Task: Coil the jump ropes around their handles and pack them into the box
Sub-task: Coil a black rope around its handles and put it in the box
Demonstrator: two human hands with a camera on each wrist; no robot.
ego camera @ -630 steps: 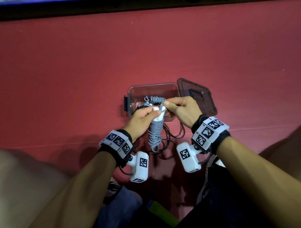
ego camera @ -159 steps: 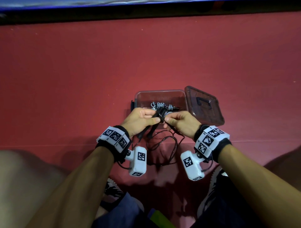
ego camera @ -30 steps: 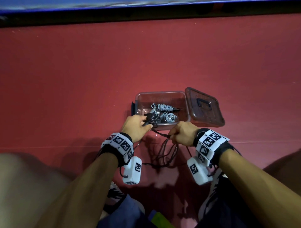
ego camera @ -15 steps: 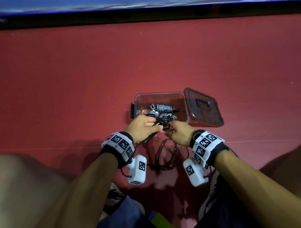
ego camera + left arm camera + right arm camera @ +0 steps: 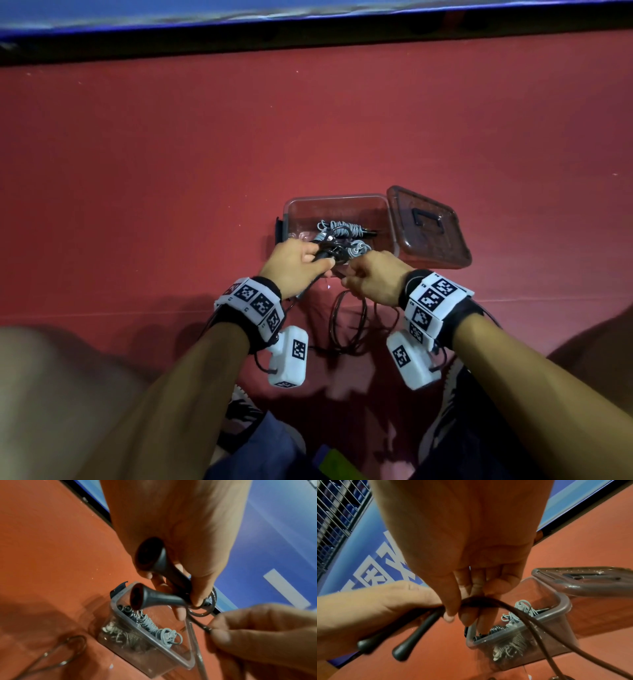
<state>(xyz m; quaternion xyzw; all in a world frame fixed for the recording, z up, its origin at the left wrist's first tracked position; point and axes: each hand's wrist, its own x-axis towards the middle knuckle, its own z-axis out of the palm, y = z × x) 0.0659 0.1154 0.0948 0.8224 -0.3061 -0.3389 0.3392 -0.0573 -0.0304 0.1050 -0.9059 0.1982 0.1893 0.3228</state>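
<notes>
1. Since half a second ago, the right hand [image 5: 375, 279] is sitting a little lower and nearer the box's near edge, while the left hand [image 5: 297, 263] is staying put. On the head view, both hands are working just at the near rim of the clear box [image 5: 337, 202], which is sitting on the red floor [image 5: 171, 171] with its lid [image 5: 430, 228] hinged open to the right. A grey coiled rope [image 5: 339, 229] is lying inside. Dark rope [image 5: 346, 325] loops are trailing on the floor beneath the wrists.
2. On the left wrist view, the left hand is gripping two dark handles [image 5: 159, 596] side by side above the box.
3. On the right wrist view, the right hand is pinching the dark rope [image 5: 513, 609] beside the handles' tips.
</notes>
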